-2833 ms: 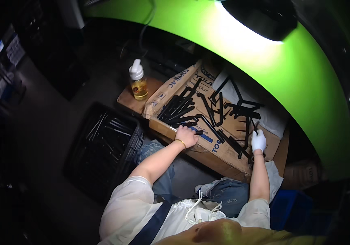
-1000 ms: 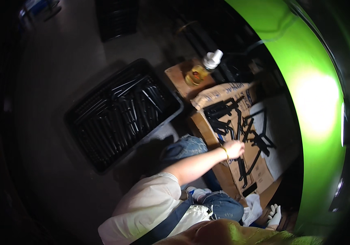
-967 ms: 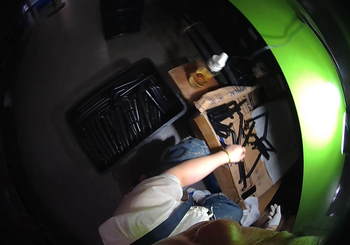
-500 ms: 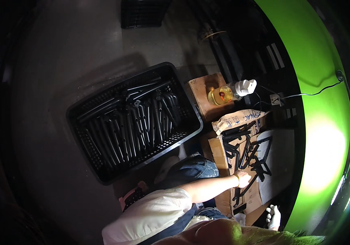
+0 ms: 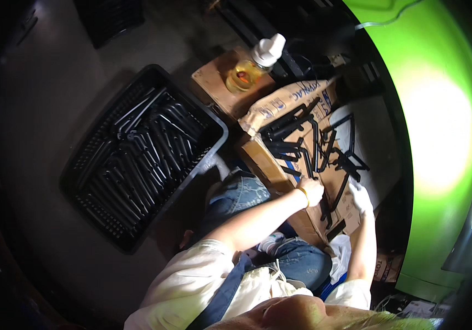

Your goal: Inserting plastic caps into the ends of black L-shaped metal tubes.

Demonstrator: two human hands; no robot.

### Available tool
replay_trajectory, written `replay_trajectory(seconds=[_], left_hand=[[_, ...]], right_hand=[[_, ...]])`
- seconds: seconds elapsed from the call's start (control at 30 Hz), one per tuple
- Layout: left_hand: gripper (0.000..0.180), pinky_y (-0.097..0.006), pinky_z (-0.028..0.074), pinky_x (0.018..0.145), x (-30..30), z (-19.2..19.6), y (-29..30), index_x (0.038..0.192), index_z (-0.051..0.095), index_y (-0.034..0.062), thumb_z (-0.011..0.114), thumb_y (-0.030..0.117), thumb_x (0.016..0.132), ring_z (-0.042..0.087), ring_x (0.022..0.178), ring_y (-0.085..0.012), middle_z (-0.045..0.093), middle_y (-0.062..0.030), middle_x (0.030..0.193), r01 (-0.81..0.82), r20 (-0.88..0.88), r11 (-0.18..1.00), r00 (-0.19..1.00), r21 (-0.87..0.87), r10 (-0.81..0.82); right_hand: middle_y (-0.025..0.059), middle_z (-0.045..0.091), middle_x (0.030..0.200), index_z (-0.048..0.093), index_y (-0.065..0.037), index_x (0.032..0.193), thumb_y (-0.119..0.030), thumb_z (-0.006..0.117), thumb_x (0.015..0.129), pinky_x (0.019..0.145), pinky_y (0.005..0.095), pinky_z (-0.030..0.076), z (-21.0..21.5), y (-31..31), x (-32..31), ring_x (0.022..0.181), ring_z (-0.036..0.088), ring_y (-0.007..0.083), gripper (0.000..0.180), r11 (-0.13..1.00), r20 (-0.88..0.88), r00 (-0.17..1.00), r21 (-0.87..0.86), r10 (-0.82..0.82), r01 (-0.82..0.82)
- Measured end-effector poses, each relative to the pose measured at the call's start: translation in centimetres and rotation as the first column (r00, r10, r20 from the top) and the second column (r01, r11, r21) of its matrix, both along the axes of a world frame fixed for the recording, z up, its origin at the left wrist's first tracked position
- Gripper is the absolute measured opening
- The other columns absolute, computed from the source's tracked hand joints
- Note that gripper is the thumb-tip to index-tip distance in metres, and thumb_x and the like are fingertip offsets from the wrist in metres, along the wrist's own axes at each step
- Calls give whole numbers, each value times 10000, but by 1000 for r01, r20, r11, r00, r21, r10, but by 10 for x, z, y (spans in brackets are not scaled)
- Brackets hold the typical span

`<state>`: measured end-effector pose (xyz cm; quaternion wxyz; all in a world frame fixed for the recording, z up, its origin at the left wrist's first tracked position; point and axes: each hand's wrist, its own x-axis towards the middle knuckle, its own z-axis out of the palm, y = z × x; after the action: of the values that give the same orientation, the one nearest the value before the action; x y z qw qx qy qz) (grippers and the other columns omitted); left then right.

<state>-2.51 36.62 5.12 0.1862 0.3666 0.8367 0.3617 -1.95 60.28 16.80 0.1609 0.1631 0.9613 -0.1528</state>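
My left hand (image 5: 312,191), bare with a yellow band at the wrist, is closed at the near side of a pile of black angled tubular parts (image 5: 317,146). Whatever lies inside its fingers is hidden. My right hand (image 5: 361,198) wears a white glove and reaches in from the right, fingers stretched out toward a long thin black bar (image 5: 339,193). Its fingertips are close to the bar; contact cannot be made out. The parts lie loosely tangled on flattened brown cardboard (image 5: 329,179) and a grey surface beside it.
To the left stands a black perforated crate (image 5: 220,137) filled with rows of black tubes (image 5: 137,165). A bottle of yellow liquid (image 5: 244,76) with a white cap rests on a wooden block (image 5: 205,74). A bright green curved surface (image 5: 439,165) bounds the right side.
The view has turned, and the crate appears farther left. My left hand has shifted toward the middle of the pile. My right hand has come up from the lower edge to the parts.
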Motion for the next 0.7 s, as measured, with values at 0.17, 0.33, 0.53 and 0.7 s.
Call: replay_trajectory(seconds=[0.17,0.33,0.53,0.7], left_hand=[[302,-481,481,874,3,4,-1,1051,647,65,602,312,883,661,998,-304,666,-138,1059,-66,-30,997,997,48,68],[253,-471,485,859,12,3,3,946,709,61,599,275,867,675,949,-296,688,-126,1008,14,-131,999,991,-29,-17],[226,-430,504,841,22,-1,3,849,740,59,579,217,840,684,947,-296,717,-153,939,104,-83,984,990,-144,-116],[230,-427,507,836,24,-4,4,868,733,50,604,238,840,674,955,-309,703,-159,973,108,-79,978,989,-179,-124]], right_hand=[[237,655,1161,608,18,1179,-369,599,921,964,407,471,-79,9,-36,1129,599,394,465,980,-52,993,172,109,-99],[273,612,1221,521,11,1296,-359,660,875,987,425,463,-122,12,-61,1141,596,389,577,994,-267,964,110,14,16],[290,572,1268,456,31,1367,-391,673,872,1024,430,437,-165,-13,-78,1198,544,428,686,992,-255,965,93,-59,86],[228,398,1476,362,-112,1474,-358,631,883,1054,435,420,-195,-21,-90,1278,483,400,695,989,-309,947,81,-92,122]])
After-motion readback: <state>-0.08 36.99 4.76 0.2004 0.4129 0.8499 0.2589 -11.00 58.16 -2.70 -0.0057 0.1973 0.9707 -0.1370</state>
